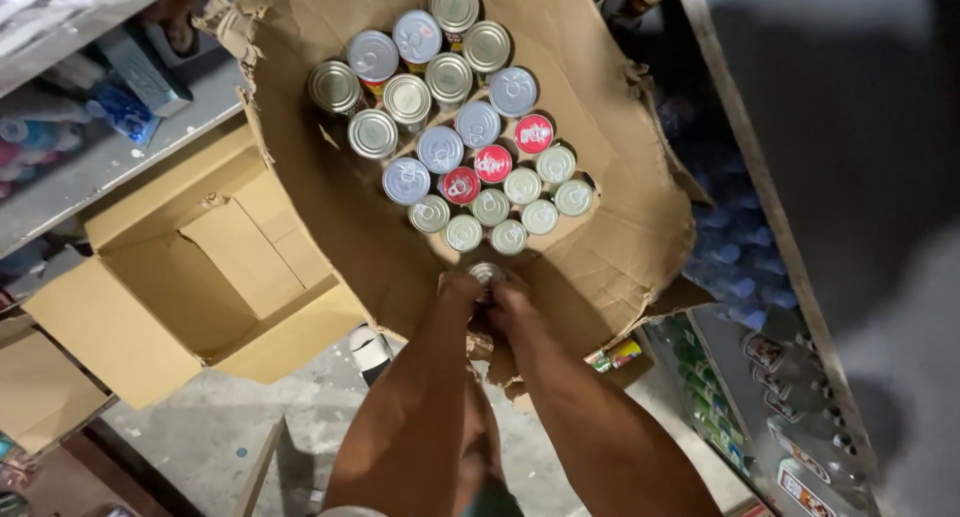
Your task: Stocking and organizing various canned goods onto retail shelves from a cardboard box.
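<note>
concrete floor, shelves both sides; torn carton (600,207) held upright tins (470,127); left hand (458,289) and right hand (512,302) pressed together around one tin (487,273) at carton's near edge; best kept level, set beside the front row.
</note>
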